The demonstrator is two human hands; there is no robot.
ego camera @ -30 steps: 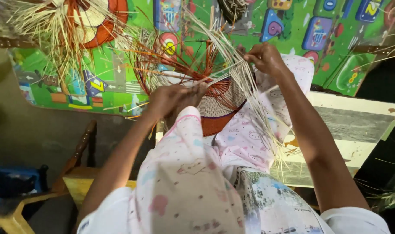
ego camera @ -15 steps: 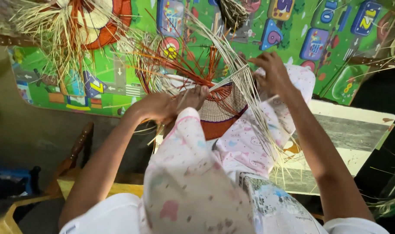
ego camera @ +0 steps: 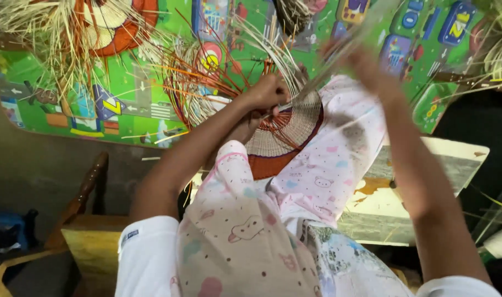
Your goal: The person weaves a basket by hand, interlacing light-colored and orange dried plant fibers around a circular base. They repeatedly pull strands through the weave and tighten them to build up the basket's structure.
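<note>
A round woven piece, cream in the middle with an orange-brown rim, lies on my lap between my knees in pink patterned trousers. Long loose straw strands fan up from it. My left hand is closed on the weave at its upper edge. My right hand, blurred by motion, is raised to the right and grips a bundle of pale straw strands stretched taut from the weave.
A green play mat with bright pictures covers the floor ahead. Another orange and cream woven piece with loose straw lies at the upper left. A wooden chair arm is at left, a paint-stained white board at right.
My right hand has swung up and to the right, pulling the pale strands out taut. My left hand has shifted slightly onto the weave's upper edge.
</note>
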